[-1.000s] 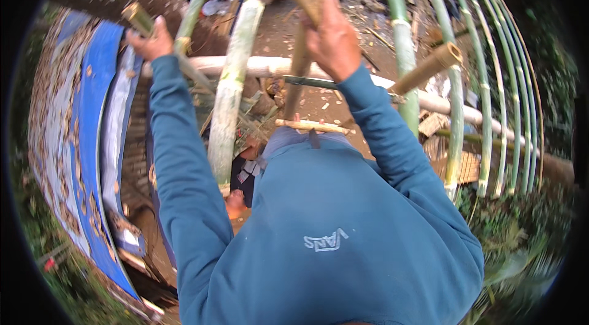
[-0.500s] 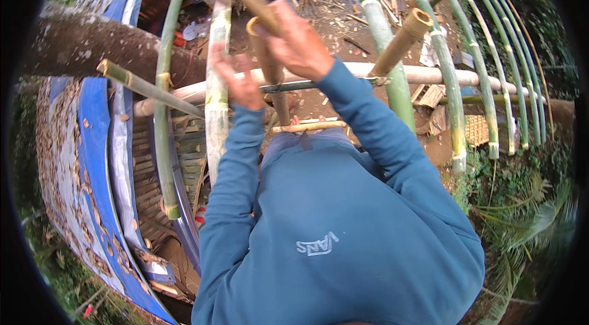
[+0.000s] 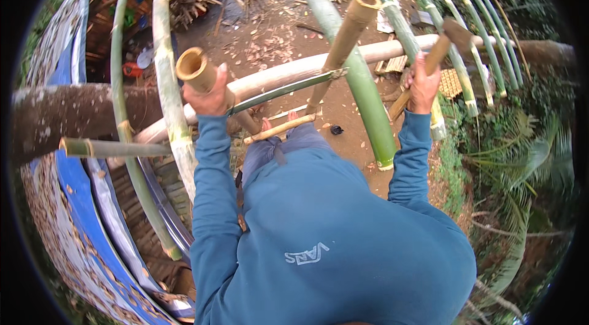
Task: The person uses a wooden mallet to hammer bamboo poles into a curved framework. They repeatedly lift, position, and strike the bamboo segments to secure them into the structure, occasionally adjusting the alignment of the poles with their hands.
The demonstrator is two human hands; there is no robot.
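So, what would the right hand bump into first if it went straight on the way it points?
Probably the pale crosswise pole, just beyond the right hand in this view; depth is unclear, so the hand might pass over it.

Outdoor building site: bamboo poles [image 3: 366, 113] over bare dirt [image 3: 276, 34], palm fronds [image 3: 534, 150] alongside.

Pale horizontal pole [image 3: 264, 81], green bamboo poles [image 3: 372, 118] lying across it
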